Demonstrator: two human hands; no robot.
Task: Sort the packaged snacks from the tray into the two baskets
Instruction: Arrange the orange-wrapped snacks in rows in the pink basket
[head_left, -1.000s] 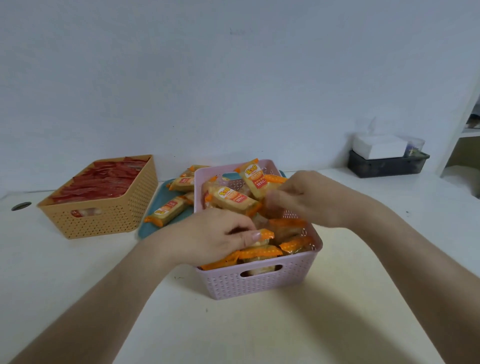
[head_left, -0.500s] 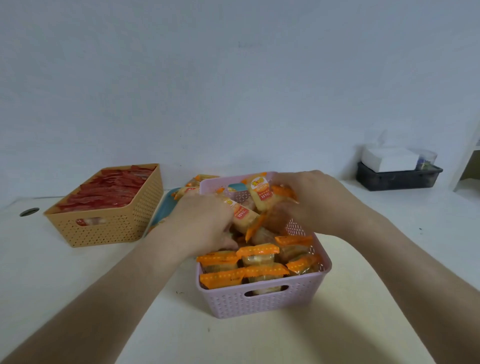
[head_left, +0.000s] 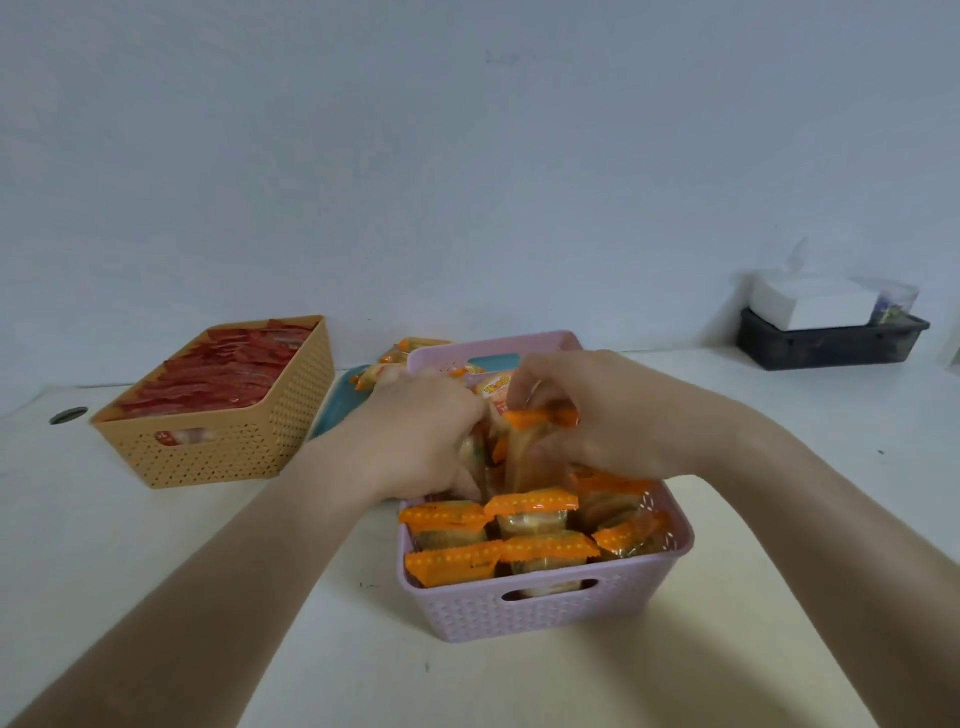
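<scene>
A pink basket (head_left: 545, 613) stands in front of me, packed with orange-topped snack packs (head_left: 530, 506) standing upright in rows. My right hand (head_left: 597, 415) reaches into its middle and pinches one orange-topped pack (head_left: 540, 421) upright. My left hand (head_left: 431, 431) is curled round other packs beside it, inside the basket. Behind the basket lies a blue tray (head_left: 337, 400) with a few yellow packs (head_left: 410, 348) on it. At the left, a tan basket (head_left: 218, 447) holds red snack packs (head_left: 223, 364).
A black bin (head_left: 831, 345) with a white tissue box (head_left: 815, 301) sits at the back right by the wall. A round hole (head_left: 67, 415) is in the table at the far left. White tabletop (head_left: 779, 519) stretches around the baskets.
Both hands have pushed deeper into the pink basket and closer together. The right hand now holds a pack upright. The view has shifted so the basket sits lower and nearer.
</scene>
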